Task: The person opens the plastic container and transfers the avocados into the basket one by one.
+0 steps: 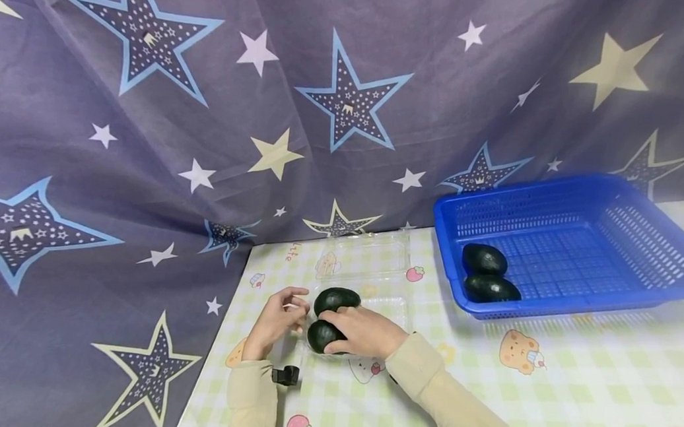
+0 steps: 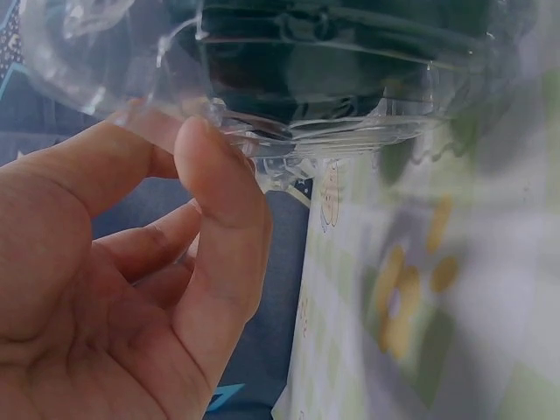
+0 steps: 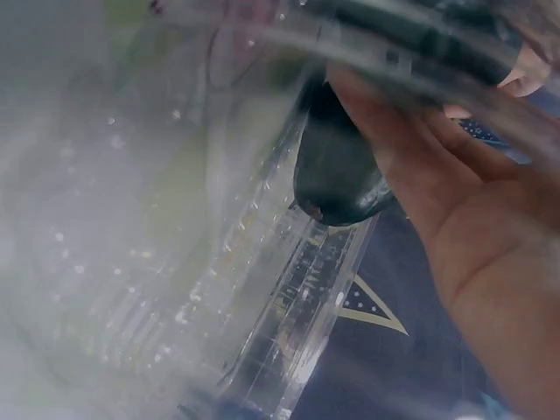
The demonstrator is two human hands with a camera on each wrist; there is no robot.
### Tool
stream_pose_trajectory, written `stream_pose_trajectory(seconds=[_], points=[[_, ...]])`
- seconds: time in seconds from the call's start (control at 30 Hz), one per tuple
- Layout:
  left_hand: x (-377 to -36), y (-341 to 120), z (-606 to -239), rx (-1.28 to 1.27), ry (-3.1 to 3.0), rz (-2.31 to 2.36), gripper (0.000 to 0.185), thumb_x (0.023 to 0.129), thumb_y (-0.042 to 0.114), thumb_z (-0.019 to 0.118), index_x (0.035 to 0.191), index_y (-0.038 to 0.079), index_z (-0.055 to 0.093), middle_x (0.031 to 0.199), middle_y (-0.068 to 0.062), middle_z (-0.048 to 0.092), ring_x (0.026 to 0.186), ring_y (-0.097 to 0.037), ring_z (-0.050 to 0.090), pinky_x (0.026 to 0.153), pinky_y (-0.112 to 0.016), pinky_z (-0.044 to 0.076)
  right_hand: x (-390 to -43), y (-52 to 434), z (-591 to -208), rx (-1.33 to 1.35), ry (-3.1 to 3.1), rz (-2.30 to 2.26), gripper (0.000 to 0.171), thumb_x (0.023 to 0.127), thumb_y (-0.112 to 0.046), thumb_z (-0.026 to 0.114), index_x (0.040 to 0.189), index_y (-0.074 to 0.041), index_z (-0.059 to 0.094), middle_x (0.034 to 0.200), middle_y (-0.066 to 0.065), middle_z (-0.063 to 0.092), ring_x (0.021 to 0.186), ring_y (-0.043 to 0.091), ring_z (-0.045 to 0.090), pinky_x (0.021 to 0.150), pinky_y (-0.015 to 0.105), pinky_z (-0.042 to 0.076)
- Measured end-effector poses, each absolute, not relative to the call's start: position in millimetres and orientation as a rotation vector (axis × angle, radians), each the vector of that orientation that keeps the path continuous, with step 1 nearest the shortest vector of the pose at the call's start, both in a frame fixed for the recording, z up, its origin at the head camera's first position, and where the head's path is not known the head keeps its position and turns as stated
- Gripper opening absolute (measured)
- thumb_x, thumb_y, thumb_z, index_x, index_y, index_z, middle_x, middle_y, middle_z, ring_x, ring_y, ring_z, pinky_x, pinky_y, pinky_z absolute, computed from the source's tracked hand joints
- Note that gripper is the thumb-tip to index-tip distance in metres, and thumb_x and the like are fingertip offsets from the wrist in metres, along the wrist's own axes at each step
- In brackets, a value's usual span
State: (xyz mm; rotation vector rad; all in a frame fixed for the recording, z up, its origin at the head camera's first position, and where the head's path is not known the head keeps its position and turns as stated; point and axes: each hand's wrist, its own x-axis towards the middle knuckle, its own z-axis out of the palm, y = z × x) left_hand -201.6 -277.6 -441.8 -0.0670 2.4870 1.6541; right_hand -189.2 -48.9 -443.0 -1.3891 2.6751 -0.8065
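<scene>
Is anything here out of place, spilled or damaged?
Nothing stands out. Two avocados sit in the clear open container, the right hand holding the near one, the left hand at the container's edge. Two more lie in the blue basket. No spill shows.

A purple cloth (image 1: 143, 160) hangs behind as a backdrop — printed with blue, white and yellow stars, creased in folds. The table (image 1: 603, 390) wears a pale green checked cover with cartoon bears and strawberries — evenly lit.
</scene>
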Motion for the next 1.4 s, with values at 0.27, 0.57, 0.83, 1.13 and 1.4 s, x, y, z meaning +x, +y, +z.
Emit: stream_pose_trajectory(seconds=[0.27, 0.57, 0.83, 1.13, 1.4], points=[[-202.0, -276.6, -443.7, -0.046, 2.485, 1.66, 0.04, 0.093, 0.0, 0.06, 0.132, -0.001, 0.056, 0.099, -0.015, 0.061, 0.065, -0.016, 0.059, 0.053, -0.03, 0.057, -186.2, -40.4, -432.5, -1.346, 2.7, -0.817, 0.055, 0.09, -0.041, 0.069, 0.136, -0.012, 0.058, 0.115, 0.011, 0.066, 0.099, 0.022, 0.068, 0.086, 0.035, 0.057], [-201.7, -278.0, -442.6, -0.055, 2.46, 1.661, 0.044, 0.091, -0.004, 0.058, 0.135, -0.004, 0.053, 0.101, -0.018, 0.06, 0.068, -0.018, 0.06, 0.055, -0.029, 0.058, -184.2, -26.8, -419.4, -1.347, 2.754, -0.824, 0.057, 0.092, -0.041, 0.068, 0.14, -0.013, 0.055, 0.112, 0.008, 0.065, 0.092, 0.021, 0.067, 0.082, 0.035, 0.057], [-201.9, -279.2, -443.0, -0.029, 2.477, 1.662, 0.047, 0.089, -0.004, 0.057, 0.136, -0.005, 0.052, 0.099, -0.017, 0.06, 0.07, -0.021, 0.061, 0.052, -0.028, 0.057, -181.3, -9.3, -406.8, -1.317, 2.779, -0.896, 0.056, 0.092, -0.041, 0.068, 0.14, -0.016, 0.055, 0.11, 0.005, 0.065, 0.093, 0.017, 0.065, 0.083, 0.035, 0.056], [-202.0, -280.4, -444.0, -0.007, 2.489, 1.662, 0.049, 0.087, -0.002, 0.059, 0.135, -0.007, 0.051, 0.096, -0.013, 0.06, 0.066, -0.016, 0.06, 0.053, -0.028, 0.058, -178.7, 14.3, -399.3, -1.306, 2.844, -0.908, 0.057, 0.092, -0.039, 0.067, 0.141, -0.014, 0.054, 0.114, 0.006, 0.066, 0.094, 0.018, 0.067, 0.084, 0.035, 0.056], [-202.8, -277.5, -441.1, -0.049, 2.469, 1.669, 0.049, 0.088, -0.003, 0.06, 0.136, -0.006, 0.051, 0.098, -0.015, 0.06, 0.068, -0.016, 0.059, 0.053, -0.028, 0.058, -173.7, 37.9, -391.7, -1.258, 2.899, -0.9, 0.056, 0.092, -0.038, 0.068, 0.141, -0.014, 0.054, 0.118, 0.008, 0.066, 0.102, 0.022, 0.066, 0.088, 0.039, 0.057]])
